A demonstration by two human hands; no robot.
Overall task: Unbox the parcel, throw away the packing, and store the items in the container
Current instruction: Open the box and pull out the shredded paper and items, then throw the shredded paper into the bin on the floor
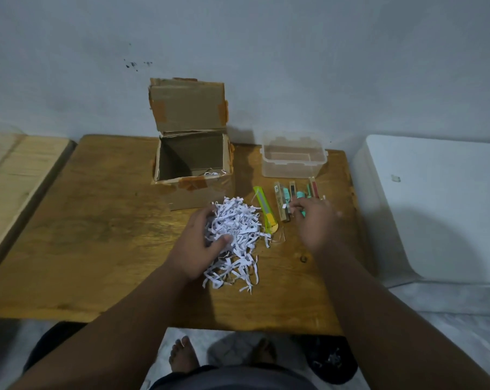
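An open cardboard box (191, 190) stands at the back of the wooden table (97, 235), its flap up, with a few paper shreds left inside. My left hand (199, 246) grips a heap of white shredded paper (238, 226) in front of the box. A green-yellow utility knife (263, 205) lies just right of the heap. My right hand (317, 220) reaches over a row of small stationery items (289, 192), fingers spread and touching them; it looks blurred. A clear plastic container (293, 156) stands open behind the items.
A white bin or appliance (440, 206) stands to the right of the table. A dark bin with shreds (332, 360) sits on the floor under the table's right front edge. A lighter wooden surface (10, 175) lies to the left. My bare feet show below.
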